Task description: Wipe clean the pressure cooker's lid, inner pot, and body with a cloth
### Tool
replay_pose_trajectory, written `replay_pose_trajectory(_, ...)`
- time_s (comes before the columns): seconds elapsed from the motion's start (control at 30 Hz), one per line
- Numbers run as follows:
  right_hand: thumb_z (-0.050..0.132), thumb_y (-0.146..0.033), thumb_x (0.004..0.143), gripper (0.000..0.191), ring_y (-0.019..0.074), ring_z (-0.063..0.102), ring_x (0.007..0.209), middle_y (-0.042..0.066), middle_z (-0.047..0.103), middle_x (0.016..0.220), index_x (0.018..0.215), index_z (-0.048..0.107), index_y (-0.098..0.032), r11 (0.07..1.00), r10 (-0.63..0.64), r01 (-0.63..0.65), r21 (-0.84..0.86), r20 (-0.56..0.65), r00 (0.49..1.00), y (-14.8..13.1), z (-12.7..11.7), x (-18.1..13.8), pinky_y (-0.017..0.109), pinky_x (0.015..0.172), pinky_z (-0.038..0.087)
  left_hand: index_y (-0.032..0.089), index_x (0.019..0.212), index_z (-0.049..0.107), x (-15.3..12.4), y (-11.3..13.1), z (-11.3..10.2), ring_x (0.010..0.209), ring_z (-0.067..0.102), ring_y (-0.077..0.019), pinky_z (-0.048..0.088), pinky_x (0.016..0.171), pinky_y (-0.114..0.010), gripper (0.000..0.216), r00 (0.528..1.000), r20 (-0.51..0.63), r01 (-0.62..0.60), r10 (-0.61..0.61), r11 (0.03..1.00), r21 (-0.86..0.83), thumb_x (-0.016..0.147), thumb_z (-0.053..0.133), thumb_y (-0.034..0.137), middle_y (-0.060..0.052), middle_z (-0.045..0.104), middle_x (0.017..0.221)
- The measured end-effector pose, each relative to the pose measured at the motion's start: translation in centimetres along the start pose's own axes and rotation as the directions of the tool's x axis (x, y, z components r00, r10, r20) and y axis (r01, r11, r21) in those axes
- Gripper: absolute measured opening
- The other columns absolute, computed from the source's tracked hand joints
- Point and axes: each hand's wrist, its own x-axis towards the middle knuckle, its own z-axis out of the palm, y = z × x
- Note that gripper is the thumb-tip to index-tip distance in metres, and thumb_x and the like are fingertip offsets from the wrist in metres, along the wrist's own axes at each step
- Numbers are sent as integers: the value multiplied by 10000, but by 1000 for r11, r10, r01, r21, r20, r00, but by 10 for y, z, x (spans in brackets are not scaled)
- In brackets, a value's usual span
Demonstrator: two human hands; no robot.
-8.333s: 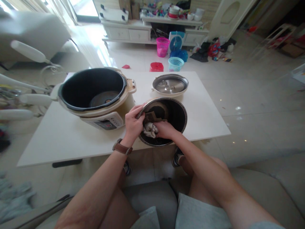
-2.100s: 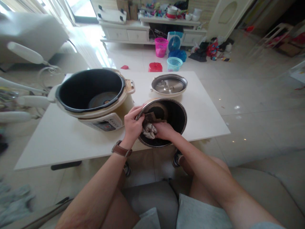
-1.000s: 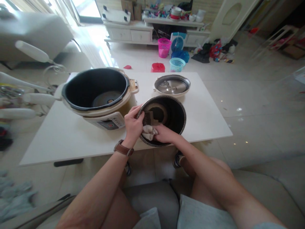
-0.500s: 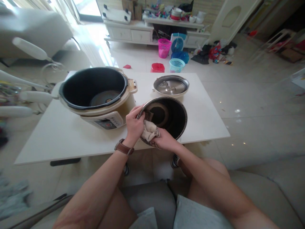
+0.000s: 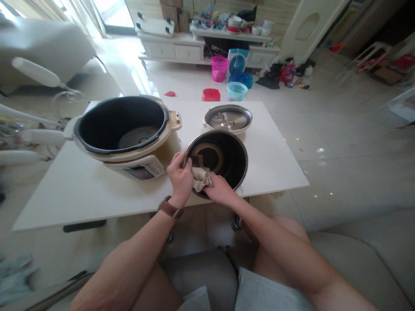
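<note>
A dark inner pot [image 5: 231, 160] is tilted toward me at the table's near edge, its mouth facing up and toward me. My left hand [image 5: 180, 176] grips the pot's left rim, thumb on the inside. In my right hand [image 5: 220, 189] is a crumpled beige cloth [image 5: 201, 178], pressed against the inner wall at the lower left of the rim. Left of the pot stands the white electric pressure cooker body [image 5: 139, 166], its dark cavity uncovered. Behind the pot, a lid [image 5: 229, 119] lies with its metal underside up.
All of this rests on a white table [image 5: 275, 168]. White-handled objects [image 5: 39, 73] jut in at the left. Beyond the table are a red container [image 5: 211, 95], a light-blue basket [image 5: 237, 90] and a pink basket [image 5: 219, 69] on the floor.
The view has shifted slightly, so everything sits a little further left. My right hand and the cloth stay at the pot's lower left inner rim; my left hand keeps its grip.
</note>
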Motion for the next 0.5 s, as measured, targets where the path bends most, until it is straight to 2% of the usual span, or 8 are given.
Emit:
replay_pose_trajectory(0.07,606,-330,944,403,298,727,1230,52,786,1322,1334,700,-300,1000,-6,7,23,-14,1000,-1,2,5,338,992,540,184,1065,809,-4,-3,2,1068,726,-215,576,1022,-371,276,998,-56,30,-29,1000,7,865,625,133,-67,790,1125)
replay_pose_trajectory(0.13,615,-362,941,379,312,738,1206,67,799,1280,1300,715,-290,999,-14,15,-33,27,1000,0,-1,8,342,965,542,184,1047,790,-2,-7,1,1037,728,-209,585,1000,-363,295,997,-57,59,-58,998,15,820,618,109,-58,790,1089)
replay_pose_trajectory(0.23,614,-369,935,383,328,748,1175,76,796,1275,1300,716,-313,980,12,9,-198,109,994,2,-7,7,362,931,545,179,992,763,10,-13,-6,939,725,-196,605,910,-332,307,995,14,99,-99,995,9,735,624,81,-39,781,980)
replay_pose_trajectory(0.33,616,-303,911,443,343,751,1151,102,783,1289,1344,702,-333,920,53,21,-390,178,983,2,-9,2,398,923,552,176,935,750,25,-16,-15,896,717,-190,614,864,-321,289,991,86,97,-98,995,14,694,622,80,-35,755,931)
replay_pose_trajectory(0.5,607,-243,896,462,369,751,1122,157,786,1237,1340,714,-312,832,94,56,-552,241,966,-3,-7,-1,446,919,554,173,992,800,38,-19,-25,1181,708,-257,570,1070,-417,393,983,186,-11,4,999,37,677,596,56,-109,767,1200)
